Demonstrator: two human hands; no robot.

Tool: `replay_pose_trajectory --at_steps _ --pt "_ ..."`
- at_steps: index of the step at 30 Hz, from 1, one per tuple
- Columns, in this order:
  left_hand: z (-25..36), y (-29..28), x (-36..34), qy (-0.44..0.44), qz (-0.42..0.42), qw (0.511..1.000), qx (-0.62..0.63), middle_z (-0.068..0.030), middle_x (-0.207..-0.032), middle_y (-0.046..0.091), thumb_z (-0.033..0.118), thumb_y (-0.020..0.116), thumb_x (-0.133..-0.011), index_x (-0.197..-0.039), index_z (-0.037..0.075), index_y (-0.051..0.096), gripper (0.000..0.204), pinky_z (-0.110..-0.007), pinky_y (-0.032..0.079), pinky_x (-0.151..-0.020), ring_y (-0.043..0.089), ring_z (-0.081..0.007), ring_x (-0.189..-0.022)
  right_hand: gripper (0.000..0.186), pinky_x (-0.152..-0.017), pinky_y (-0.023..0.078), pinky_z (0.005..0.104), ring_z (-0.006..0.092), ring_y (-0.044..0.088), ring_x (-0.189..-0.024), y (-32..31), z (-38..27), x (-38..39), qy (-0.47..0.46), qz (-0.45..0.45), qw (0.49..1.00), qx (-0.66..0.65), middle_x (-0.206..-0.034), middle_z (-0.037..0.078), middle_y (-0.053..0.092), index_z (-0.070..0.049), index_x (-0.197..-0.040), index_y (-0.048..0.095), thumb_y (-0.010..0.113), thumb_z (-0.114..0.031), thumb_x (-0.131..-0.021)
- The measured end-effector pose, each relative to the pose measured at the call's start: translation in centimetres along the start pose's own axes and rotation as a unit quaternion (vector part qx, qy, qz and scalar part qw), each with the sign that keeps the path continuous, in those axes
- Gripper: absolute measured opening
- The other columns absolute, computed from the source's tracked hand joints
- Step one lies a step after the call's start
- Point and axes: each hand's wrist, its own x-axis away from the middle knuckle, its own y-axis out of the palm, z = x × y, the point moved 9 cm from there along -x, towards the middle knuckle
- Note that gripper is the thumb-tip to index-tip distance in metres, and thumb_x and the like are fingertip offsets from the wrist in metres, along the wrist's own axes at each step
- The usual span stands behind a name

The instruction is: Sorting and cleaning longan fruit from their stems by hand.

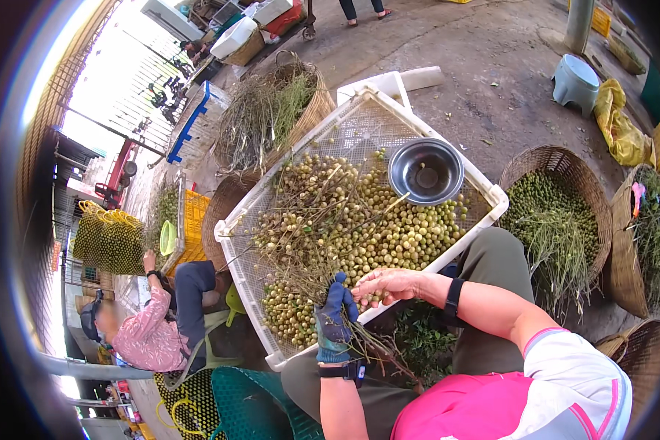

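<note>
My left hand [336,312], in a blue glove, is closed around a bunch of thin brown twigs [312,275] at the near edge of a white mesh tray [235,253]. The bunch's cut stems [389,352] stick out below the glove toward my lap. My bare right hand [389,284] is just right of the glove, fingertips drawn together against small round yellow-brown fruit [370,299]. Many loose fruits [411,235] cover the tray's middle and right. More fruit-bearing twigs [308,194] lie in its left half. A steel bowl [425,171] rests at the tray's far right corner.
At right stand wicker baskets [601,198] of green fruit and stems. A stem-filled basket [319,110] is behind the tray. Another person [150,330] sits at left by a yellow crate [194,227]. A teal basket [249,403] is near my left knee; a blue stool [576,81] stands far right.
</note>
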Motion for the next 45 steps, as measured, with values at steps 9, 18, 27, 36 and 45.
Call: replay_pose_trajectory --at_steps 9,18,27,36,45 --pt "0.2 -4.2 1.5 0.039 0.017 0.980 0.193 0.0061 -0.063 0.037 0.028 0.053 -0.092 -0.116 0.011 0.050 0.029 -0.020 0.029 -0.040 0.033 -0.0050 -0.047 0.018 -0.062 0.047 0.0368 0.0249 0.062 -0.074 -5.9 -5.8 2.4 -0.201 0.325 0.749 0.541 -0.079 0.010 0.062 -0.007 -0.093 0.058 0.059 -0.023 -0.084" --pt "0.2 -6.4 5.3 0.055 -0.063 0.947 0.310 0.0047 -0.060 0.038 0.027 0.056 -0.091 -0.077 0.013 0.052 0.019 -0.022 0.035 -0.045 0.038 -0.0089 -0.050 0.024 -0.067 0.051 0.0399 0.0307 0.050 -0.096 -4.3 -6.7 2.4 -0.223 0.339 0.540 0.738 -0.101 0.013 0.050 -0.009 -0.089 0.062 0.059 -0.003 -0.066" --pt "-0.6 -8.4 6.4 0.022 0.018 0.946 0.324 -0.0013 -0.094 0.064 0.011 0.062 -0.085 -0.091 0.015 0.059 0.008 -0.033 0.056 -0.072 0.063 -0.0188 -0.091 0.034 -0.093 0.040 0.0409 0.0321 0.045 -0.110 -2.4 -10.9 3.6 -0.252 0.374 0.559 0.696 -0.120 0.014 0.050 -0.006 -0.101 0.062 0.067 -0.022 -0.072" --pt "-2.0 -7.2 6.4 0.010 -0.065 0.962 0.264 -0.0061 -0.128 0.049 0.007 0.052 -0.090 -0.111 0.015 0.048 0.023 -0.036 0.052 -0.086 0.047 -0.0257 -0.120 0.061 -0.099 0.029 0.0548 0.0346 0.028 -0.130 -3.8 -13.9 -3.9 -0.052 0.300 0.442 0.844 -0.134 0.014 0.039 -0.007 -0.129 0.043 0.062 -0.013 -0.072" --pt "-1.7 -10.3 6.0 0.043 -0.054 0.922 0.380 -0.0065 -0.128 0.049 0.000 0.052 -0.087 -0.107 0.017 0.051 0.026 -0.029 0.051 -0.079 0.049 -0.0237 -0.118 0.019 -0.079 0.041 0.0395 0.0264 0.053 -0.095 -2.3 -13.5 -3.9 -0.113 0.235 0.382 0.886 -0.094 0.011 0.058 -0.006 -0.090 0.059 0.059 -0.011 -0.071"
